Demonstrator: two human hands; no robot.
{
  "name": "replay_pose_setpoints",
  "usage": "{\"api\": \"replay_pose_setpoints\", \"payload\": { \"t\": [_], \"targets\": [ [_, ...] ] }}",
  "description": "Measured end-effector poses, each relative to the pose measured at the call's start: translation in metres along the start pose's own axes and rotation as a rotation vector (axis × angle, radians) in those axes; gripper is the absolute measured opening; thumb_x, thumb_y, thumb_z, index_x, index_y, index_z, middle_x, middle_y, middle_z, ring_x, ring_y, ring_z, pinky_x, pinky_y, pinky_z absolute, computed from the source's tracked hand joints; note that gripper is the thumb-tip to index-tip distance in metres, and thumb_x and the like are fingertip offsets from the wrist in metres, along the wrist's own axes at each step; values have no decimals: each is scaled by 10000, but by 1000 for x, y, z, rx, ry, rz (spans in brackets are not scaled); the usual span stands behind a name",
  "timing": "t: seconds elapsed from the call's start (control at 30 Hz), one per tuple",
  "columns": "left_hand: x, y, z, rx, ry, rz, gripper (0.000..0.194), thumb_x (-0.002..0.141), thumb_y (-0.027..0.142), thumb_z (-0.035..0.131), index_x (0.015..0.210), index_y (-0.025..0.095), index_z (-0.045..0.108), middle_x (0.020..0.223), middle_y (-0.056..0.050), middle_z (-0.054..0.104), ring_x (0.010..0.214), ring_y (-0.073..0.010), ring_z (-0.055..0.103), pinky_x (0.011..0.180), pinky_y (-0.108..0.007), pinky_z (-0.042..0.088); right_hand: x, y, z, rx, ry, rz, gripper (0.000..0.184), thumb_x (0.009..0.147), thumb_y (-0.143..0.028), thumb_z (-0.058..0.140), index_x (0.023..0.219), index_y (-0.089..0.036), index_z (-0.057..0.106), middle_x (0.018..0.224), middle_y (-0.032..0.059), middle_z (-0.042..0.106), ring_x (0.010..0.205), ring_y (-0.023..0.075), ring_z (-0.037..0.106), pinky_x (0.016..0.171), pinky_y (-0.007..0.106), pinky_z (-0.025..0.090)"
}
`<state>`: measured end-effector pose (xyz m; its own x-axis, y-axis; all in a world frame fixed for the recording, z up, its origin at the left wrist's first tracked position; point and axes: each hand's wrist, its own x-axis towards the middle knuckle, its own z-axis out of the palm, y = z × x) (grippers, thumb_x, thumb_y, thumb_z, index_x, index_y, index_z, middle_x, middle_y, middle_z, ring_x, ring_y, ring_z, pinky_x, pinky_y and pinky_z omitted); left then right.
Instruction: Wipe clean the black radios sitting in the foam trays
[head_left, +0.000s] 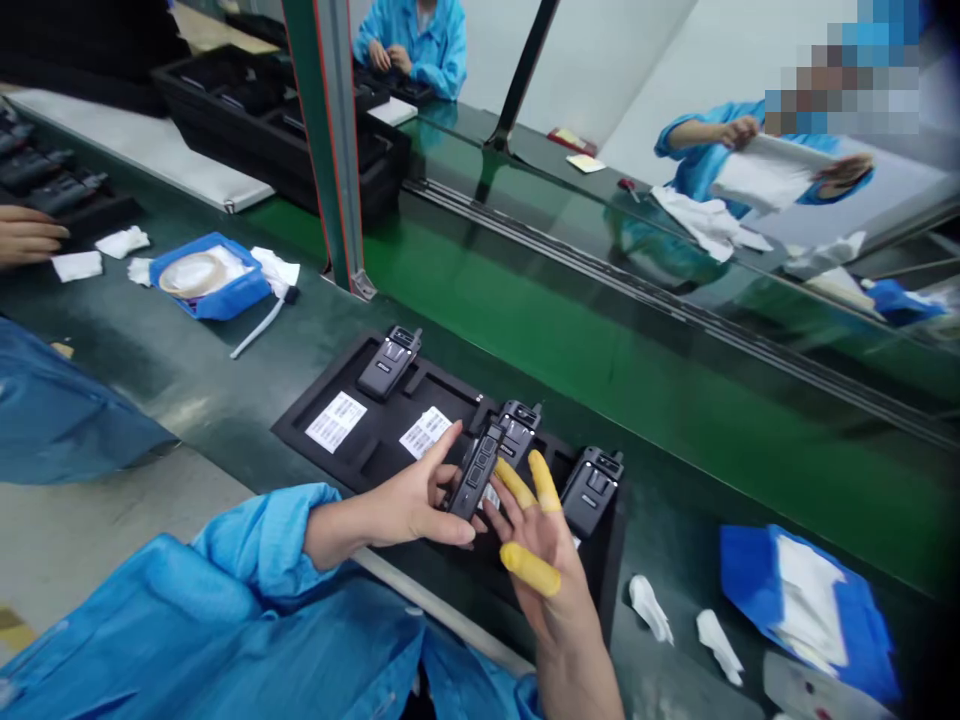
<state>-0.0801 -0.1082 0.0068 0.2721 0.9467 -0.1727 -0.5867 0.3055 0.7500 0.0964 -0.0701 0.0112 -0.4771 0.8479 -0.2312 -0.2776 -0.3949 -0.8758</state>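
My left hand [409,500] is closed around a black two-way radio [477,472], held tilted with its side buttons facing up. Beside it, my right hand [551,560] has its fingers spread, with yellow finger cots on the thumb and two fingers. Its lower fingers come close to the radio; whether they touch it I cannot tell. Under both hands lies a black foam tray [379,435] with cut-out compartments. One radio [388,362] rests at its far left, another radio [519,428] behind my hands, and a third radio [592,490] at the right. White printed labels [336,421] lie in some compartments.
A blue box [214,290] with a tape roll stands left, near a green post [334,150]. At the right are crumpled white wipes [649,608] and a blue box [750,585] of white cloths. Co-workers sit across the bench; another person's hand [28,237] is at far left.
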Motion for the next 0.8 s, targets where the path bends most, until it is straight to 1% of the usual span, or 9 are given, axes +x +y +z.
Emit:
{"api": "replay_pose_setpoints", "payload": {
  "t": [0.07,0.13,0.2,0.3,0.37,0.47,0.57,0.67,0.8],
  "targets": [
    [-1,2,-1,-7,27,-1,1246,600,219,862,1465,441,-7,1105,-57,563,875,-205,661,745,-375,525,-4,3,-4,-5,-1,-4,922,579,-346,832,1373,-411,366,1402,43,489,1318,277,418,1108,542,280],
    [-1,4,-2,-17,56,7,1209,588,201,864,1469,426,67,1150,-71,554,888,-206,656,765,-386,523,-6,7,-6,8,-2,11,863,605,-353,816,1355,-413,393,1397,44,494,1310,286,426,1091,562,295],
    [0,6,-2,-44,74,11,1120,573,183,863,1449,395,200,1223,-88,532,901,-202,651,780,-385,524,-8,10,-7,18,13,30,794,637,-364,795,1335,-407,421,1378,45,511,1287,285,450,1079,563,308],
    [2,11,-3,-87,79,12,819,565,164,839,1288,281,471,1247,-101,545,902,-201,645,774,-371,532,-9,12,-7,14,54,51,692,681,-367,764,1302,-401,460,1320,39,558,1225,272,508,1051,534,348],
    [7,17,-4,-106,106,-12,584,575,162,798,1115,197,580,1081,-88,636,871,-204,644,775,-393,540,-10,13,-7,-1,91,58,624,705,-363,749,1272,-400,492,1292,30,579,1177,254,543,1018,499,392],
    [21,32,-8,-108,212,-44,320,605,179,714,907,142,616,798,-53,673,815,-209,642,793,-478,547,-12,17,-9,-37,145,58,535,723,-368,742,1220,-381,545,1261,22,604,1106,219,581,975,443,441],
    [44,49,-15,-58,310,-32,144,679,220,660,747,114,590,710,-64,661,748,-201,644,783,-493,557,-12,22,-13,-78,172,71,523,695,-389,764,1183,-326,588,1220,52,637,1048,219,611,936,426,476],
    [65,59,-20,25,383,-13,175,762,265,641,736,104,577,677,-72,652,681,-188,652,726,-410,575,-13,26,-17,-130,196,74,538,665,-391,780,1165,-286,611,1188,77,660,1014,227,633,918,431,496],
    [81,57,-27,176,494,31,202,798,311,642,840,136,548,697,-38,637,641,-181,657,629,-340,568,-11,25,-21,-186,216,90,524,644,-389,785,1130,-257,641,1145,86,687,991,229,655,926,435,504]
  ]
}}
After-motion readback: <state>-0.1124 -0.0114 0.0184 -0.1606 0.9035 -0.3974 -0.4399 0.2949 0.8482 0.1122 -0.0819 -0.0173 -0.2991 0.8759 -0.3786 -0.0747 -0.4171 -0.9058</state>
